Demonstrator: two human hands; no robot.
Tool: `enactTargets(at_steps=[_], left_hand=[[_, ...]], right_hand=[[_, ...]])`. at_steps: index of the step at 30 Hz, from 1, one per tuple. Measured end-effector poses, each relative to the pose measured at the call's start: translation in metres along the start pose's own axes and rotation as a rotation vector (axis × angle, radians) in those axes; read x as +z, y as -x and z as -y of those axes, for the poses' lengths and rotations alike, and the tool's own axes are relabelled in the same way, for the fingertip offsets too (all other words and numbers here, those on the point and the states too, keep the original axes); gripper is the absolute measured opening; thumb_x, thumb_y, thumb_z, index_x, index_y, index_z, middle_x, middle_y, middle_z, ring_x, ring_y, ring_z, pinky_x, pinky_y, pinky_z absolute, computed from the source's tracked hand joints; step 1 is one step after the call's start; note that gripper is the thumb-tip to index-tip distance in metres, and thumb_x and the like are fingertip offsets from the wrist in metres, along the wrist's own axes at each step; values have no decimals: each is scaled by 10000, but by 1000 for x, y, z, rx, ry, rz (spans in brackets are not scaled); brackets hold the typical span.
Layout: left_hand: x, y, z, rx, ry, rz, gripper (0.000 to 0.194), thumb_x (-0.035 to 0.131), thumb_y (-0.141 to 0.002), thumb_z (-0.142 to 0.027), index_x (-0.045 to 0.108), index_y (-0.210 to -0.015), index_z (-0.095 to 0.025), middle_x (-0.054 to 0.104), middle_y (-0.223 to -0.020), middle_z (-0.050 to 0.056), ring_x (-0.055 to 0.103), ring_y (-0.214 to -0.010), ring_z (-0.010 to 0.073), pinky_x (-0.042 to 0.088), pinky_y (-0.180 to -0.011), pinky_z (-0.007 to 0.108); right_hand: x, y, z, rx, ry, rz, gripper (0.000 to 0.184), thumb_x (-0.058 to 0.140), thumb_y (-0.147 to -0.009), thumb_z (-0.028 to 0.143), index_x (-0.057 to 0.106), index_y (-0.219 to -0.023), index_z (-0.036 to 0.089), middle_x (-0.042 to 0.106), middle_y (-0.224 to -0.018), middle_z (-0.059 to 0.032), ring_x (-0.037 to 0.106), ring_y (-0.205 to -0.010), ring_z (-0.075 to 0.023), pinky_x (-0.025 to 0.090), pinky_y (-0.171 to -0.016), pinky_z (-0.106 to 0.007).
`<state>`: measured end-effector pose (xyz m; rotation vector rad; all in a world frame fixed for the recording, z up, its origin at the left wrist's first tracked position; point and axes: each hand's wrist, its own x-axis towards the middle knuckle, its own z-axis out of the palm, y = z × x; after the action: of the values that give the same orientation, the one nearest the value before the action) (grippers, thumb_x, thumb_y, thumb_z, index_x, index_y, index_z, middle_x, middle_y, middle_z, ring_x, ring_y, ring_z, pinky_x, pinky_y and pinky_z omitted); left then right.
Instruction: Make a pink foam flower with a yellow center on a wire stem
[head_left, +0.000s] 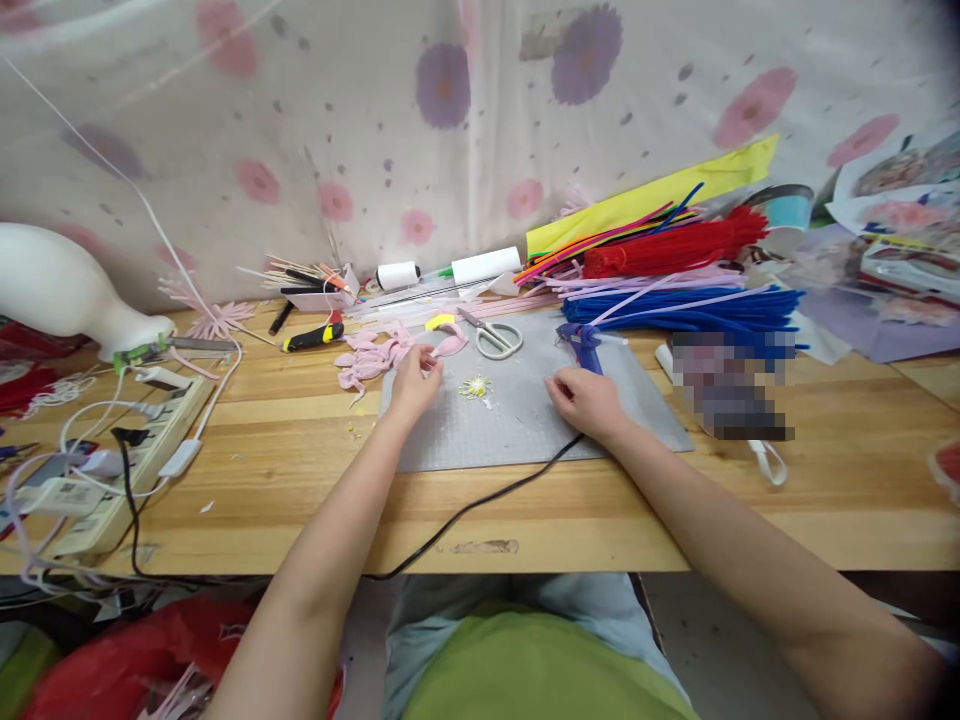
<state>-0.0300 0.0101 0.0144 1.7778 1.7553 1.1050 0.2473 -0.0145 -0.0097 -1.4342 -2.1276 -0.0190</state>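
Note:
My left hand (420, 382) is over the left part of a grey cutting mat (517, 440), its fingers pinched at the near end of a pink fuzzy petal-like piece (452, 342). More pink fuzzy pieces (371, 355) lie in a heap just beyond it. A closed right hand (589, 402) covers the lower handle of a blue glue gun (588, 350), whose nozzle points up and left; its grip is partly hidden. Between my hands sits a small yellow-and-white spiky flower centre (475, 386). Scissors (499, 340) with pale handles lie behind it.
Blue (690, 308) and red pipe cleaner bundles (675, 243) lie at the back right. A black cord (480, 503) crosses the table front. At left are a power strip (142, 460), a white mannequin head (67, 285) and a yellow-black utility knife (313, 337).

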Motion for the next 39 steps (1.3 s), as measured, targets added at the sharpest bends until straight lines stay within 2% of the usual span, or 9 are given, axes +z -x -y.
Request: enactTargets(at_steps=[2,6,11,15,20,24,31,35,39], left_hand=[[8,11,-4,45,-27,66,316,590,-737,-196,530,-1047,-188,643,-914,47,582,-848,179,437,-758,325],[24,28,-6,194,-73,100,439,641,-689,-210,534,-1114,-203,651,-1023,76,578,-978,234,418,-896,416],[32,23,0,241,-142,181,604,630,-622,-131,490,-1205,-198,620,-1158,110,549,-1098,279,391,-961,463],[35,21,1,248,-174,246,629,653,-619,-160,482,-1222,-206,611,-1198,107,518,-1155,298,364,-994,480],[39,27,-6,259,-191,157,527,651,-663,-168,512,-1170,-211,670,-1040,69,557,-1067,273,343,-992,475],[43,31,-10,261,-189,140,506,626,-666,-127,515,-1153,-204,675,-973,60,577,-984,256,363,-958,454],[46,31,-8,323,-178,74,517,609,-663,-114,493,-1159,-203,656,-955,55,572,-945,232,358,-973,432],[45,29,-6,380,-134,9,522,610,-679,-127,476,-1175,-216,639,-937,41,572,-945,217,360,-989,423],[46,29,-5,399,-74,-34,543,612,-692,-140,454,-1206,-220,624,-972,53,564,-974,211,399,-956,406]], right_hand=[[5,-1,3,-10,-18,61,313,394,-883,352,443,-608,210,581,-621,-52,542,-633,-171,300,-580,-281],[10,-2,5,50,-65,138,279,388,-900,365,522,-705,217,638,-734,-67,589,-726,-195,345,-603,-282],[10,-2,3,135,-156,158,159,441,-856,298,576,-897,225,667,-840,-55,600,-753,-198,392,-629,-298],[11,-8,10,194,-290,172,175,495,-803,272,567,-952,216,651,-825,-44,581,-689,-176,412,-627,-300],[18,-30,28,199,-467,168,150,520,-773,268,535,-914,218,618,-809,-30,557,-687,-160,420,-628,-290],[31,-50,39,224,-608,138,135,532,-738,259,524,-867,220,593,-768,-10,535,-675,-150,423,-650,-292],[59,-53,38,449,-981,86,231,594,-656,296,492,-847,217,554,-751,7,537,-681,-140,450,-641,-299],[52,-48,42,537,-1250,213,367,684,-593,261,474,-892,225,617,-791,6,588,-688,-132,476,-639,-292],[38,-47,50,577,-1349,294,415,718,-588,269,493,-933,219,652,-755,17,602,-664,-120,457,-603,-256]])
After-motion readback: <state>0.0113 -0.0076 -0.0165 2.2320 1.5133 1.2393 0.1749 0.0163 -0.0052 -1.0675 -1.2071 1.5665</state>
